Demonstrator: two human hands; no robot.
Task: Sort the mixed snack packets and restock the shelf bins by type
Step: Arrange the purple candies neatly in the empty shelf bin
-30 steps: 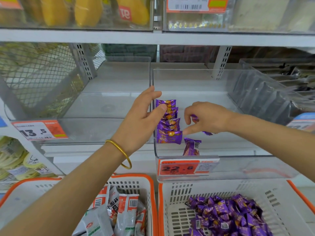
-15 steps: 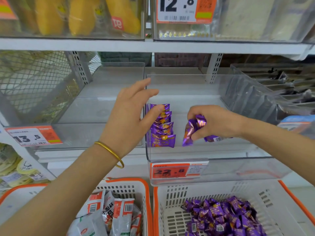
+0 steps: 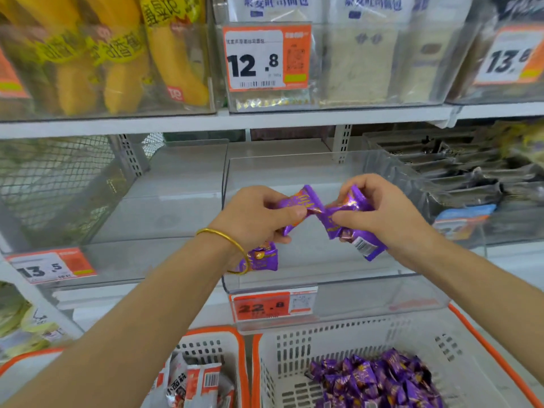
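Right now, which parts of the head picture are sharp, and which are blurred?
Head view: the 12.8 price tag reads sharply; left hand, right hand and the purple packets are clear; the dark packets at the right edge are smeared; the 22.8 tag is soft.

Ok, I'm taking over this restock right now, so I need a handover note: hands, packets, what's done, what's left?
Left hand pinches one purple packet; right hand grips a bunch of purple packets, both above the clear bin tagged 22.8.
Done: a short row of packets stands at the bin's front left.
Left: the purple pile in the right basket goes into this bin; red-and-white packets wait in the left basket.
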